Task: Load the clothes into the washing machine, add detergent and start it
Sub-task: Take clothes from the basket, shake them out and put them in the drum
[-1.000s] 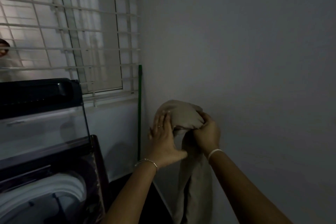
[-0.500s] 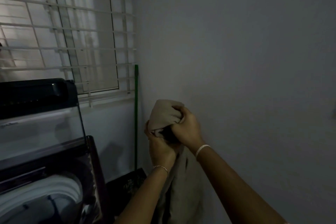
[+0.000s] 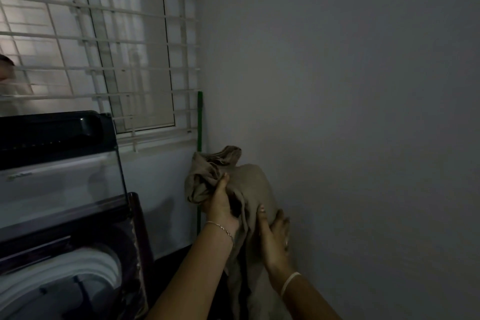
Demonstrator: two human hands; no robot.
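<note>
A beige garment (image 3: 249, 184) hangs in front of me near the room's corner, bunched at the top and trailing down out of view. My left hand (image 3: 220, 202) grips the bunched upper left part. My right hand (image 3: 272, 234) holds the cloth lower on the right, thumb over the fabric. The top-loading washing machine (image 3: 65, 254) stands at the lower left with its glass lid (image 3: 59, 184) raised and the white drum rim (image 3: 85, 265) showing.
A barred window (image 3: 104, 41) fills the upper left. A green stick (image 3: 199, 122) leans in the corner behind the garment. The plain grey wall (image 3: 350, 112) runs along the right. The room is dim.
Both hands worked along the garment: the left moved up onto the bunched top, the right dropped lower on the right side. More cloth is now gathered at the top.
</note>
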